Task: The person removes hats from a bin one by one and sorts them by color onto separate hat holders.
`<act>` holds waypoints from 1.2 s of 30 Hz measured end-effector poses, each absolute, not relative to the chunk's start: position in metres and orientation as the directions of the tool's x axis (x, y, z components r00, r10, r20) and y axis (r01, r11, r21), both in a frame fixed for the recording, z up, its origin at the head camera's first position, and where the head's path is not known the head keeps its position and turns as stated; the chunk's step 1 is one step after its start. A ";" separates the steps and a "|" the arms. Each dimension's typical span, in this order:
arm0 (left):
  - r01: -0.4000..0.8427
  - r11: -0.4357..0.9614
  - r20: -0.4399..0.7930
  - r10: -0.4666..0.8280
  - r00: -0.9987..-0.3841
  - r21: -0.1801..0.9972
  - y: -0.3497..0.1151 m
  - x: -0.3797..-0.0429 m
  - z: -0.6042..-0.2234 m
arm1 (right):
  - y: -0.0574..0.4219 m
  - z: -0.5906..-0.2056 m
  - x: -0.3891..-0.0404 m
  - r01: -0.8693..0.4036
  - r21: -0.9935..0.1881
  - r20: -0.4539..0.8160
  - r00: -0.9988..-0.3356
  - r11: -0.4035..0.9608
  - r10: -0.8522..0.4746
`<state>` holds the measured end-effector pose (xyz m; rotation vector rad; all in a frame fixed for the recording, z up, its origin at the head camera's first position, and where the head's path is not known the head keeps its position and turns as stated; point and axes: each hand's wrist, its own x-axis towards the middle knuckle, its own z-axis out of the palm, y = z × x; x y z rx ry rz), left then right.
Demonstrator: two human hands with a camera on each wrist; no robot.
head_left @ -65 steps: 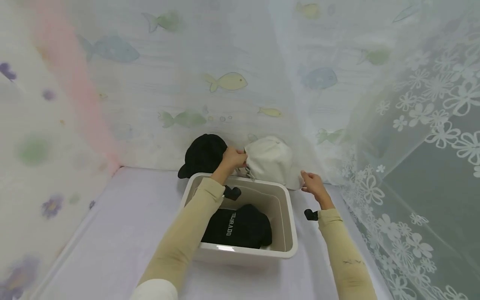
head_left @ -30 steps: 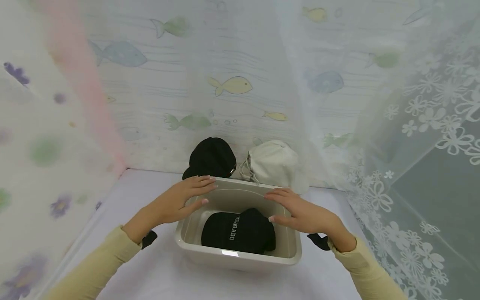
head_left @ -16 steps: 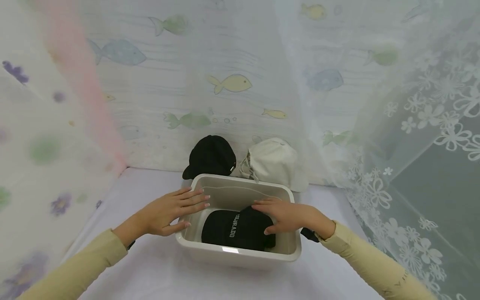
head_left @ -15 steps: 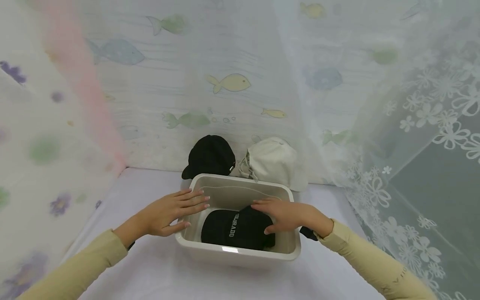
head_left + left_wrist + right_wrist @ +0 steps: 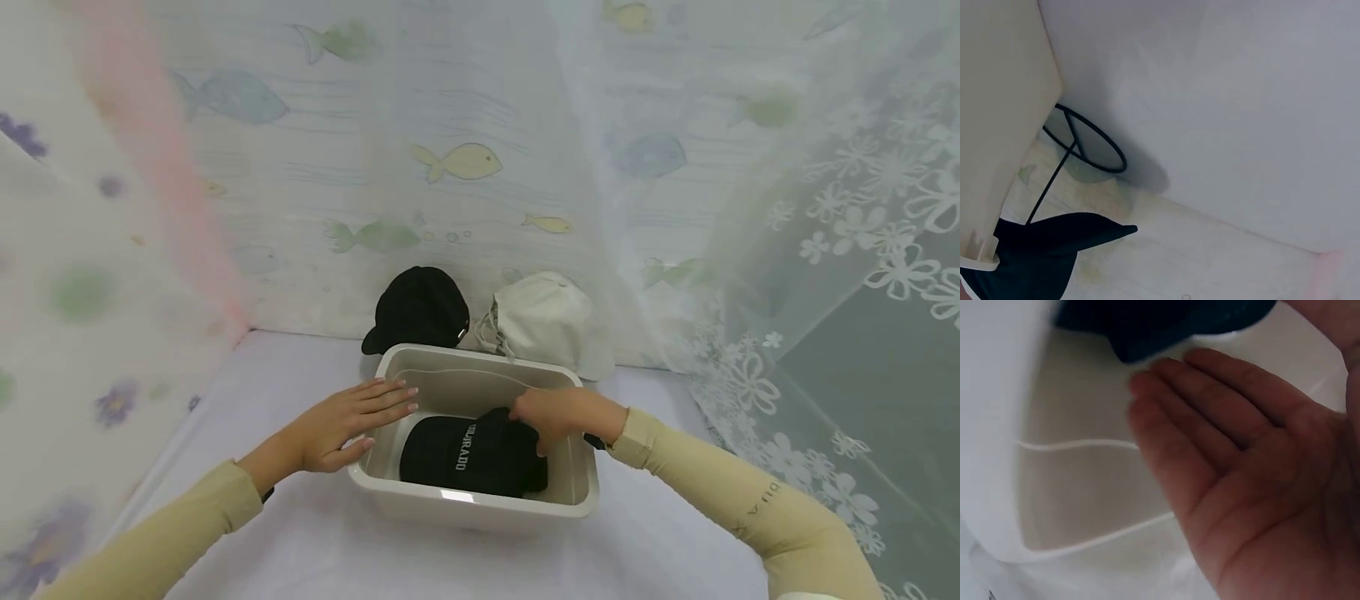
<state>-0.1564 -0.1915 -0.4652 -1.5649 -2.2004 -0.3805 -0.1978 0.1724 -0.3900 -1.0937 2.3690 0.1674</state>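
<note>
A black baseball cap with white lettering (image 5: 457, 458) lies inside the off-white plastic bin (image 5: 480, 508). My right hand (image 5: 558, 414) reaches down into the bin at the cap's right side. In the right wrist view its fingers (image 5: 1210, 400) are nearly straight, with the tips close to the cap (image 5: 1166, 325); whether they touch it I cannot tell. Flat and palm down, my left hand (image 5: 345, 425) is at the bin's left rim, fingers straight and holding nothing.
Behind the bin a black cap (image 5: 420, 308) and an off-white cap with hanging ties (image 5: 543, 321) stand side by side. The black one sits on a thin wire stand with a ring base (image 5: 1088, 139). Printed cloth (image 5: 465, 83) hangs around the white table surface (image 5: 300, 517).
Both hands have left the off-white cap and come back over the bin. Since then, my right hand has lowered into it beside the lettered cap, while my left stays at the left rim.
</note>
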 end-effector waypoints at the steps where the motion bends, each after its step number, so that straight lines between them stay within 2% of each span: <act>1: 0.944 0.330 0.484 0.828 -0.283 -0.012 -0.192 -0.157 -0.466 | 0.171 -0.390 -0.199 -0.729 -0.086 -0.524 -0.547 0.680 -0.653; 9: 0.943 0.333 0.497 0.820 -0.282 -0.013 -0.194 -0.159 -0.468 | 0.151 -0.406 -0.201 -0.682 0.045 -0.602 -0.602 0.730 -0.525; 16: 0.944 0.330 0.508 0.813 -0.285 0.003 -0.193 -0.159 -0.470 | 0.139 -0.418 -0.192 -0.691 0.106 -0.630 -0.603 0.715 -0.489; 21: 0.945 0.328 0.517 0.808 -0.282 0.002 -0.192 -0.159 -0.470 | 0.137 -0.431 -0.180 -0.755 0.207 -0.593 -0.603 0.622 -0.534; 25: 0.945 0.326 0.523 0.804 -0.283 0.009 -0.192 -0.159 -0.470 | 0.136 -0.442 -0.173 -0.801 0.388 -0.520 -0.598 0.455 -0.609; 29: 0.943 0.333 0.516 0.806 -0.291 0.011 -0.191 -0.159 -0.471 | 0.139 -0.449 -0.172 -0.773 0.539 -0.397 -0.583 0.334 -0.709; 32: 0.940 0.340 0.514 0.805 -0.297 0.012 -0.192 -0.159 -0.472 | 0.140 -0.450 -0.174 -0.775 0.541 -0.342 -0.556 0.325 -0.758; 36: 0.938 0.346 0.517 0.801 -0.303 0.014 -0.194 -0.159 -0.473 | 0.138 -0.446 -0.180 -0.815 0.486 -0.344 -0.510 0.315 -0.789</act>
